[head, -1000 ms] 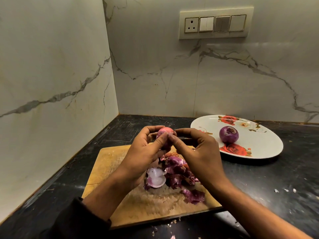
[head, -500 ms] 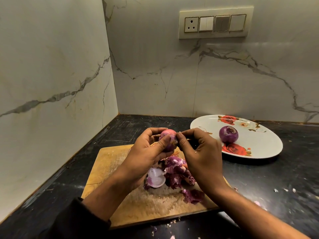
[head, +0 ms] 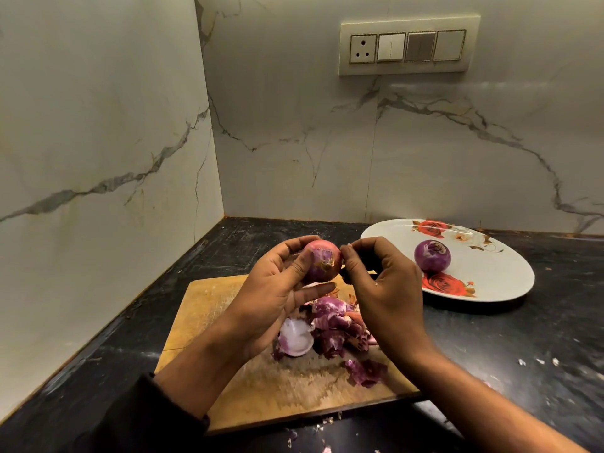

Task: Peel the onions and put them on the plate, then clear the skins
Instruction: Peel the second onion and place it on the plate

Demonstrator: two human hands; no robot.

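Observation:
My left hand [head: 274, 299] grips a partly skinned red onion [head: 322, 261] above the wooden cutting board [head: 202, 308], with the thumb across its front. My right hand [head: 385, 289] is curled beside it. Its thumb and forefinger pinch the skin at the onion's right edge. A pile of purple skins [head: 333, 328] and a pale onion layer [head: 295, 338] lie on the board under my hands. One peeled purple onion [head: 432, 256] sits on the white rose-patterned plate [head: 503, 282] to the right.
The board lies on a black counter [head: 523, 348] set into a corner of marble walls. Small skin scraps lie at the counter's front edge [head: 322, 420] and on the right [head: 536, 361]. A switch panel [head: 408, 47] is on the back wall.
Both hands have stayed over the board. The onion has turned in my left hand and shows more of its surface, and my right fingertips have shifted to its right edge.

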